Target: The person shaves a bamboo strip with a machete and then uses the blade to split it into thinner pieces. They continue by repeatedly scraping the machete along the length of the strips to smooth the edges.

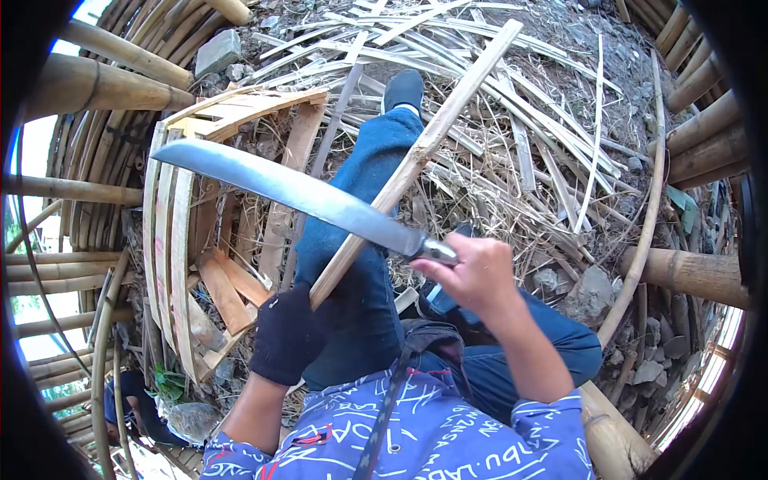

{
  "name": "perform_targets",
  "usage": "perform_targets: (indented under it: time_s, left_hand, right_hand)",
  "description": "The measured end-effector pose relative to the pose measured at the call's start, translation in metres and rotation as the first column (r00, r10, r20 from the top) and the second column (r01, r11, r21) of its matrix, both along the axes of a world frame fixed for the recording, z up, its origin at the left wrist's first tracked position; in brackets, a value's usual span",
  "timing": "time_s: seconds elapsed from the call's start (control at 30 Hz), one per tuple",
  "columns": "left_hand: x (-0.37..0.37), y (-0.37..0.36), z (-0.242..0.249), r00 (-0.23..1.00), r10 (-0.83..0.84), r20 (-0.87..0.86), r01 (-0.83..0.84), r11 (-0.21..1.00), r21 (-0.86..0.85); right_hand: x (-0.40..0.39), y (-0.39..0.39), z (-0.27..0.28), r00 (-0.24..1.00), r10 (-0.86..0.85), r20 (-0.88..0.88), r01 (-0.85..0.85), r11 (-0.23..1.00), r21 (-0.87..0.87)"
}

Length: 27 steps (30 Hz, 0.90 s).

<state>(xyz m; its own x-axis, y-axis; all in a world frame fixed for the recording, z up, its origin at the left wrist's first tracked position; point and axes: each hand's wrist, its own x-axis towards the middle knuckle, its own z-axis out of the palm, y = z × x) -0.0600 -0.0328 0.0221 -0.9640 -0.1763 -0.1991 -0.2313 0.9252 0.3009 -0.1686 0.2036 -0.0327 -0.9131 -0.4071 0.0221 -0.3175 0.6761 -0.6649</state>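
Observation:
My left hand (288, 336), in a black knit glove, is closed around the lower end of a long wooden stick (428, 144). The stick slants up and away to the right across my jeans. My right hand (472, 272) is bare and wrapped round the handle of a machete (296, 192). Its broad steel blade points left and crosses over the stick, a little above my gloved hand. My outstretched leg (376, 152) lies beneath both, with the other leg folded at the right.
A slatted wooden crate (172, 240) holding wood pieces stands at the left. Split strips (448, 48) and shavings litter the ground ahead. Bamboo poles (104, 84) enclose both sides, and rubble (592, 296) lies at the right. Another person (132, 408) shows at lower left.

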Motion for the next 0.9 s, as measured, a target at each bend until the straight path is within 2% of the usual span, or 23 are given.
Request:
perform_targets:
  time_s: [0.03,0.07,0.1,0.2,0.3,0.37,0.43,0.5,0.53,0.6,0.63,0.7,0.73,0.77,0.83,0.87,0.9]
  left_hand:
    - [0.000,0.000,0.001,1.000,0.005,0.021,-0.005,1.000,0.005]
    - [-0.001,0.003,0.003,1.000,0.010,0.025,-0.010,1.000,0.000]
    - [-0.005,0.007,0.007,0.999,0.031,0.043,-0.030,0.999,-0.016]
    - [-0.007,0.012,0.008,0.997,0.061,0.050,-0.061,0.998,-0.004]
    - [-0.004,0.001,-0.003,1.000,0.016,-0.009,-0.015,0.998,0.064]
    - [0.001,-0.001,-0.006,0.999,-0.017,-0.037,0.021,0.994,0.109]
    - [-0.008,0.009,0.006,0.999,0.051,-0.001,-0.050,0.997,0.057]
    - [0.000,0.003,0.000,0.999,0.041,0.007,-0.042,0.998,0.047]
    - [-0.001,-0.001,-0.005,1.000,0.015,-0.002,-0.015,0.999,0.033]
    - [0.002,-0.010,-0.017,0.999,0.009,-0.045,-0.005,0.995,0.098]
    - [0.004,-0.012,-0.019,0.997,0.004,-0.082,0.010,0.987,0.162]
    - [-0.007,0.001,-0.003,0.999,0.015,-0.032,-0.012,0.996,0.091]
    - [-0.011,0.007,0.004,0.999,0.032,0.001,-0.032,0.999,0.025]
    - [-0.009,0.002,-0.002,0.999,0.041,-0.010,-0.041,0.999,0.027]
    - [0.000,-0.012,-0.011,0.998,-0.009,-0.059,0.017,0.991,0.130]
    - [0.003,-0.010,-0.013,0.999,-0.012,-0.047,0.018,0.992,0.127]
    - [-0.004,-0.002,-0.006,1.000,-0.002,-0.024,0.004,0.997,0.077]
  right_hand:
    - [-0.007,0.005,0.000,0.999,0.029,-0.043,-0.025,0.996,0.082]
    - [-0.016,0.009,0.001,0.999,-0.022,-0.045,0.028,0.992,0.126]
    - [-0.027,0.017,-0.005,0.990,-0.138,-0.022,0.139,0.988,0.067]
    - [-0.034,0.019,-0.010,0.989,-0.148,0.015,0.146,0.984,0.102]
    - [-0.024,0.011,-0.004,0.984,-0.147,0.101,0.143,0.989,0.043]
    - [-0.025,0.013,-0.003,0.999,-0.049,-0.019,0.050,0.995,0.084]
    - [-0.046,0.024,-0.010,0.996,-0.090,0.017,0.087,0.988,0.125]
    - [-0.038,0.011,-0.007,0.985,-0.086,-0.150,0.123,0.960,0.253]
    - [-0.037,0.007,-0.002,0.983,-0.081,-0.164,0.121,0.961,0.250]
    - [-0.025,0.006,0.009,0.999,0.037,-0.008,-0.036,0.998,0.054]
    - [-0.035,0.010,0.008,0.990,0.030,-0.137,-0.018,0.996,0.087]
    - [-0.051,0.019,-0.008,0.993,-0.113,0.025,0.109,0.988,0.109]
    - [-0.042,0.014,-0.011,0.992,-0.107,-0.072,0.119,0.972,0.203]
    - [-0.036,0.011,-0.007,0.992,-0.098,-0.083,0.113,0.973,0.203]
    - [-0.020,0.011,0.003,0.990,0.040,-0.137,-0.027,0.995,0.091]
    - [-0.029,0.016,0.008,0.985,0.068,-0.156,-0.048,0.991,0.124]
    - [-0.042,0.025,-0.004,0.984,0.001,-0.177,0.026,0.988,0.152]
